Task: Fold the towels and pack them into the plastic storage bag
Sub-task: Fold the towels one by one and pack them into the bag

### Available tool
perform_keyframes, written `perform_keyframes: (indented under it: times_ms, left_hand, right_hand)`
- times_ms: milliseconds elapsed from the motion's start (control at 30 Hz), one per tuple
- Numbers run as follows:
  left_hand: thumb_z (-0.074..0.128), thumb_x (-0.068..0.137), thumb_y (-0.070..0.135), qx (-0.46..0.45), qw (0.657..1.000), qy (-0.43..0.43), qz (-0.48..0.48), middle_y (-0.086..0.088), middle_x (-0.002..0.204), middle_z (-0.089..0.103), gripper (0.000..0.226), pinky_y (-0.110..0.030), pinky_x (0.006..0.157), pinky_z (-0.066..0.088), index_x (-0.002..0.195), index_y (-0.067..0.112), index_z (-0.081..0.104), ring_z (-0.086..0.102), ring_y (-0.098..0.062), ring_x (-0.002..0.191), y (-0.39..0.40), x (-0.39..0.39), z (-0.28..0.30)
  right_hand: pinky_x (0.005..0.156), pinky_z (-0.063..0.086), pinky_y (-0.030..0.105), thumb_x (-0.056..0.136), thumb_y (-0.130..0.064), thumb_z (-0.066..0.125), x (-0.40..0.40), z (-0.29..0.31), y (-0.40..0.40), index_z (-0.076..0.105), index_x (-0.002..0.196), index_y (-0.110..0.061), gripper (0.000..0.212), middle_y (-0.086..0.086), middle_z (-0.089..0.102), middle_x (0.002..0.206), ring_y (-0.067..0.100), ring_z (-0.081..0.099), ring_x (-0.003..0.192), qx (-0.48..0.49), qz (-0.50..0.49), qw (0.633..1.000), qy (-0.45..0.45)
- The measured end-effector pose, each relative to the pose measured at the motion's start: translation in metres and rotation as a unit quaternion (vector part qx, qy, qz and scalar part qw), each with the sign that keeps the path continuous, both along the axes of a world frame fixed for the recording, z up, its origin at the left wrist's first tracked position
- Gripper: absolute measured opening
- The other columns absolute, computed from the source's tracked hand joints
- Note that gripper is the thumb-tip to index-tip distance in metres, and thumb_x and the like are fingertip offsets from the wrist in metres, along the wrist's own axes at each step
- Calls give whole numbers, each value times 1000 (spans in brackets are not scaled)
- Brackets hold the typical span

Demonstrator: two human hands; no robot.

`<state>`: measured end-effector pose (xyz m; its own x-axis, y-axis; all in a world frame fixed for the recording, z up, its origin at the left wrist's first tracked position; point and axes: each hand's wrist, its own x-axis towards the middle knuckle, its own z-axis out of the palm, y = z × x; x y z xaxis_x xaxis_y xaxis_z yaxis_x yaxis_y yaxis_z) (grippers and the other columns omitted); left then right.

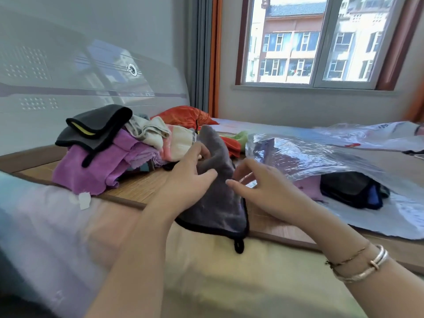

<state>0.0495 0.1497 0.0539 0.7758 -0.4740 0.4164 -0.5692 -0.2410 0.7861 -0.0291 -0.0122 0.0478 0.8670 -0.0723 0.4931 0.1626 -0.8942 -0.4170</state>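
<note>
Two piles frame your work: the heap of towels (107, 152) sits to your left, and the plastic bag (321, 161), with folded towels inside, lies to your right. Between them, your left hand (183, 177) grips the grey towel (218, 193); your right hand (263, 187) hovers beside it, fingers spread, holding nothing.

Both forearms reach forward, bare. The left hand (188, 177) lies palm down, fingers spread and curled, thumb stretched toward the right. The right hand (259, 187) hovers just beside it, fingers loosely bent, bracelets circling its wrist.
</note>
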Motion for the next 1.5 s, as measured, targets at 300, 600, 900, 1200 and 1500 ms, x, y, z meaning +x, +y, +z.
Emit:
perform_keyframes:
  times_ms: [300,600,900,1200,1500]
  left_hand:
    - [59,64,16,-12,956,196,-220,-8,85,60,20,-38,76,45,80,28,61,58,-23,81,-25,-51,21]
    - [59,72,8,77,901,238,-355,-5,92,64,27,-34,80,47,97,19,59,60,-22,87,-79,-71,-2]
    - [67,82,20,80,970,-230,8,15,134,40,15,-23,88,25,89,33,66,32,-17,115,-140,-68,-32]
    - [43,84,1,60,991,-115,-35,12,148,41,60,-37,108,36,130,37,55,43,-17,132,-144,-51,-32]
    - [39,79,-1,46,989,-137,-27,10,126,62,76,-42,84,52,130,54,44,60,-22,108,-146,-38,-25]
  right_hand:
    - [104,38,28,60,-64,74,-69,19,-57,42,130,-38,81,-25,47,133,-3,43,127,274,11,962,7]
    - [82,54,33,66,-26,84,-129,-14,-110,61,122,-11,63,12,67,119,24,65,108,480,100,847,207]
    - [88,51,45,84,-24,64,-138,-22,-145,64,112,-4,35,20,68,97,32,65,89,651,-126,746,65]
    - [44,51,24,92,-25,50,-73,-23,-140,64,66,-12,32,4,62,55,17,62,46,731,-66,679,-14]
    - [73,58,34,96,-12,51,-1,-43,-158,58,120,-9,26,12,69,99,23,69,83,731,2,671,-124]
